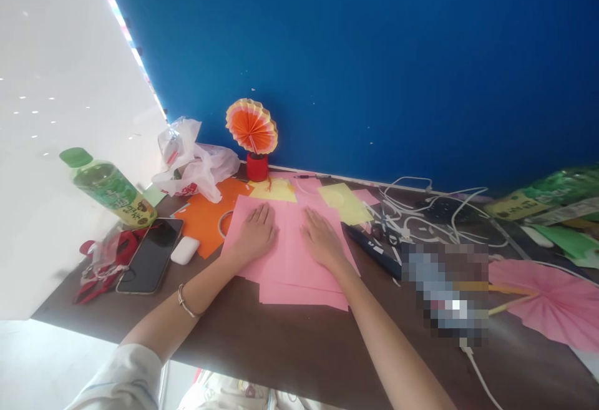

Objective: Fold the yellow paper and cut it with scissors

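Pink paper sheets (290, 273) lie flat on the dark table, the top one with a faint crease down its middle. My left hand (257, 232) rests palm down on the left half of the top sheet, fingers stretched out. On the right half lies my right hand (321, 235), also flat with its fingers extended. Neither hand grips anything. Orange paper (202, 213) lies to the left of the pink sheets, and yellow paper (345, 203) is behind them on the right.
A folded paper fan (251, 126) stands in a red holder (257, 166) by the blue wall. At left are a bottle (112, 188), a phone (150, 255) and a white case (185, 250). White cables (456, 216) and a pink fan (552, 301) lie right.
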`<control>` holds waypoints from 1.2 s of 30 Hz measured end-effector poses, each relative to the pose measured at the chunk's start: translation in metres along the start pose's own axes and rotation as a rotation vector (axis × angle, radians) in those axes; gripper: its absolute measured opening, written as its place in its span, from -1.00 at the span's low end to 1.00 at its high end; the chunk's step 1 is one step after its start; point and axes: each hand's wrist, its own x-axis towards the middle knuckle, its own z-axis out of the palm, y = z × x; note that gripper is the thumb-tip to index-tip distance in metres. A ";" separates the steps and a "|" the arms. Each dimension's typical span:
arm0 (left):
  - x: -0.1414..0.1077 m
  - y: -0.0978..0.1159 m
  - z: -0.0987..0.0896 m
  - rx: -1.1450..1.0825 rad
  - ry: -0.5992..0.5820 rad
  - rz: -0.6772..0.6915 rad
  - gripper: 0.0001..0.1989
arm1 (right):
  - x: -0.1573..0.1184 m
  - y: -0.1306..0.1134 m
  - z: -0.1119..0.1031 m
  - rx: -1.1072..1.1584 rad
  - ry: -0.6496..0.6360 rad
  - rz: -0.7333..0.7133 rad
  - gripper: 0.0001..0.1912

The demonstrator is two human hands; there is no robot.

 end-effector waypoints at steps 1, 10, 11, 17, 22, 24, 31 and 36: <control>0.000 0.001 0.000 -0.001 0.002 -0.009 -0.47 | 0.000 -0.001 0.000 -0.002 0.000 0.007 -0.41; -0.001 0.005 -0.001 -0.015 0.007 -0.054 -0.47 | -0.002 -0.007 -0.006 -0.011 -0.016 0.036 -0.42; -0.001 0.006 -0.002 -0.018 0.004 -0.057 -0.47 | -0.002 -0.007 -0.006 -0.010 -0.019 0.038 -0.42; -0.001 0.009 -0.002 -0.030 -0.003 -0.075 -0.47 | -0.002 -0.005 -0.004 -0.007 -0.017 0.031 -0.42; -0.003 0.012 -0.001 -0.035 0.011 -0.106 -0.47 | 0.000 -0.002 0.001 0.010 0.001 0.030 -0.43; -0.004 0.012 -0.001 -0.033 0.003 -0.116 -0.46 | 0.001 0.000 0.000 0.019 -0.010 0.037 -0.42; 0.005 0.008 -0.007 -0.021 -0.025 -0.104 -0.47 | -0.009 -0.005 -0.024 0.101 -0.034 -0.026 -0.38; 0.009 0.003 -0.010 -0.036 0.037 0.004 -0.53 | -0.018 -0.008 -0.020 -0.007 -0.069 -0.048 -0.44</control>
